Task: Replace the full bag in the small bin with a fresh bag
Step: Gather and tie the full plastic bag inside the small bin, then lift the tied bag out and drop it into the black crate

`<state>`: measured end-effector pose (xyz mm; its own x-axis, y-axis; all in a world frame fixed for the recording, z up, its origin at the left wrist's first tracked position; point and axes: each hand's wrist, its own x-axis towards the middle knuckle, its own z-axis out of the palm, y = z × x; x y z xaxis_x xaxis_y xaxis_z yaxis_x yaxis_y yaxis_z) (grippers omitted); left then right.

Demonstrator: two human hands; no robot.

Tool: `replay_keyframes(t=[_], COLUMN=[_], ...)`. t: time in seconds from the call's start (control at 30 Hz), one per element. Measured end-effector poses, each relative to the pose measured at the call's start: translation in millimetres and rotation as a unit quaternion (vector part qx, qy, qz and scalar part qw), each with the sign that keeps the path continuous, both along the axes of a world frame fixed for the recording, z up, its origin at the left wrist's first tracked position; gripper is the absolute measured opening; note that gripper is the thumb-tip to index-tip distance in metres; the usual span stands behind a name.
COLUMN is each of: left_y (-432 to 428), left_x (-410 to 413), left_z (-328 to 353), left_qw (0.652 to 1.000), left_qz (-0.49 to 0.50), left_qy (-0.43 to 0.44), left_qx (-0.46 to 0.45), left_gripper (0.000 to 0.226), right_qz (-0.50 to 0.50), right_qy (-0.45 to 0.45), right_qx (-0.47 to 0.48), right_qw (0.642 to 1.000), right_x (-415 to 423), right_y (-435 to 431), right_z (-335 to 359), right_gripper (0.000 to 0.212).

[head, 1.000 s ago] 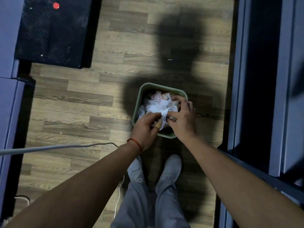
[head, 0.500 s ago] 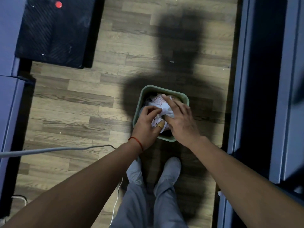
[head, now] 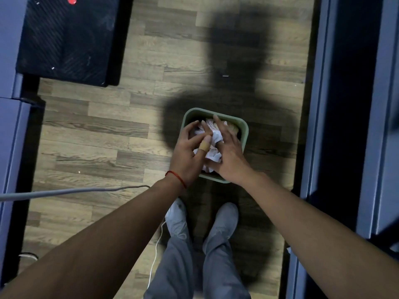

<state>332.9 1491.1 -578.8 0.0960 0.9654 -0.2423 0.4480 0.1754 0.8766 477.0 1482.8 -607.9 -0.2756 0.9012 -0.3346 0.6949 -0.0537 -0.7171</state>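
A small green square bin (head: 243,131) stands on the wood floor just ahead of my feet. Inside it sits a full white bag (head: 212,155) with red print, its top bunched up. My left hand (head: 190,154), with a plaster on the thumb and a red thread at the wrist, lies over the bag's left side, fingers curled into the plastic. My right hand (head: 228,154) lies over the bag's right side, fingers stretched toward the far rim and the thumb pressed into the bunched plastic. Both hands hide most of the bag.
A black mat or box (head: 67,37) with a red dot lies at the far left. Blue-grey furniture (head: 8,134) lines the left edge and a dark frame (head: 323,126) the right. A grey cable (head: 71,192) and a thin white cord (head: 154,253) run across the floor by my feet.
Both hands have slid farther over the bag, from pinching its near gathered top to spreading across it toward the bin's far rim. The bin has not moved.
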Motion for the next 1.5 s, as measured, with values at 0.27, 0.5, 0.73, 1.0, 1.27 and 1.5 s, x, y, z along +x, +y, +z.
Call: replay_keyframes(t=[0.27,0.5,0.73,1.0,1.27,1.5], left_y=[-11,-14,-11,-3,-7,-22], left_x=[23,19,-35,-34,-43,-54], left_z=[13,11,-8,13,76,184], left_qw=[0.976,0.995,0.937,0.916,0.915,0.932], left_qz=[0.197,0.065,-0.099,-0.129,-0.116,-0.079], left_qy=[-0.077,0.045,0.332,0.380,0.380,0.343], left_qx=[-0.042,0.058,0.054,-0.025,-0.076,-0.083], left_gripper=[0.025,0.041,0.055,0.046,0.049,0.047], right_qz=[-0.026,-0.038,-0.024,-0.082,-0.113,-0.111], right_qy=[-0.013,-0.039,-0.121,-0.132,-0.087,-0.115], right_qx=[0.066,0.037,0.062,0.030,0.063,0.021], right_qw=[0.997,0.998,0.990,0.987,0.988,0.987], right_x=[-8,-1,9,-2,-11,-25], right_y=[-13,-15,-18,-32,-15,-37], right_z=[4,19,12,40,126,227], right_gripper=[0.085,0.101,0.109,0.089,0.077,0.088])
